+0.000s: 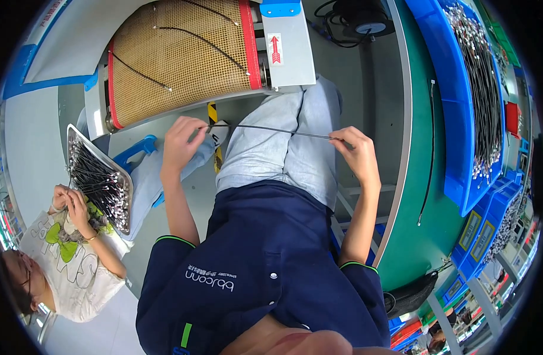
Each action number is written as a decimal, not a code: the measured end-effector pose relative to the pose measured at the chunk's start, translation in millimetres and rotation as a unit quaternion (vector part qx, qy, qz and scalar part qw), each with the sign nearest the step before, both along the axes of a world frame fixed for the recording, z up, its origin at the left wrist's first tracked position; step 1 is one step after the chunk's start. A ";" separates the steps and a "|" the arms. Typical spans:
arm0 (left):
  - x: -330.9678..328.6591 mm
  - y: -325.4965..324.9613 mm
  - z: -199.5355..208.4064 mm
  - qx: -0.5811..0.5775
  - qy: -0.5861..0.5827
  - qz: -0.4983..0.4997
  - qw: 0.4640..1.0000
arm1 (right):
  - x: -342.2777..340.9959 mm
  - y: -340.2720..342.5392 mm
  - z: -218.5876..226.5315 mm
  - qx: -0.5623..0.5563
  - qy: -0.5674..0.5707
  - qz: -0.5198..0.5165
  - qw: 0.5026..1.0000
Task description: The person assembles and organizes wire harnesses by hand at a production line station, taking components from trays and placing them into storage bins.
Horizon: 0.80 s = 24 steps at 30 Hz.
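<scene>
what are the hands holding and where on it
A thin black cable, stretched between both hands: the left hand pinches one end, the right hand the other end, with the fingers.

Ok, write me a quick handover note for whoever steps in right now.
Left hand pinches one end of a thin black cable; right hand pinches the other end, cable stretched level over the lap.
Mesh conveyor belt ahead carries a few cables.
Blue bin on the right holds many cables; one lies loose on the green table.
A co-worker's metal tray sits to the left.
Held cable is not yet laid down.
</scene>
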<state>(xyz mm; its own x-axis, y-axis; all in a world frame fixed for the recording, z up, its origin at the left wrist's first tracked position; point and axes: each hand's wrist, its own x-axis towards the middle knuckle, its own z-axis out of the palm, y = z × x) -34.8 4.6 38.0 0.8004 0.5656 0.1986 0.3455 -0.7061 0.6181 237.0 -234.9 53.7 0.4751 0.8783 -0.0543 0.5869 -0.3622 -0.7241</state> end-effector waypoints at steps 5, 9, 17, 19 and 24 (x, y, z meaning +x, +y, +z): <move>-6.4 -0.7 0.0 -0.017 -0.002 0.021 1.000 | -3.9 0.6 -1.3 0.022 0.019 0.007 1.000; -8.7 1.1 1.7 -0.021 -0.005 0.029 0.999 | -3.4 -0.4 -3.8 0.095 -0.101 0.068 0.988; -16.4 2.3 1.8 -0.044 0.003 0.038 0.998 | -5.6 3.4 -6.3 0.128 -0.134 0.046 0.982; -17.1 2.5 3.5 -0.049 0.001 0.041 0.998 | -7.1 2.9 -5.6 0.144 -0.110 0.030 0.983; -18.6 3.6 6.6 -0.064 -0.003 0.048 0.997 | -7.9 2.5 -3.5 0.153 -0.092 0.035 0.983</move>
<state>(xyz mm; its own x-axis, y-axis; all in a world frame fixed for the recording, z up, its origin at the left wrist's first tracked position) -53.3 8.2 44.6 0.7401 0.6609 0.1245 0.4041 -0.5850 0.7032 229.1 -232.4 50.2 0.3903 0.8708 0.2990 0.7333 -0.0977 -0.6728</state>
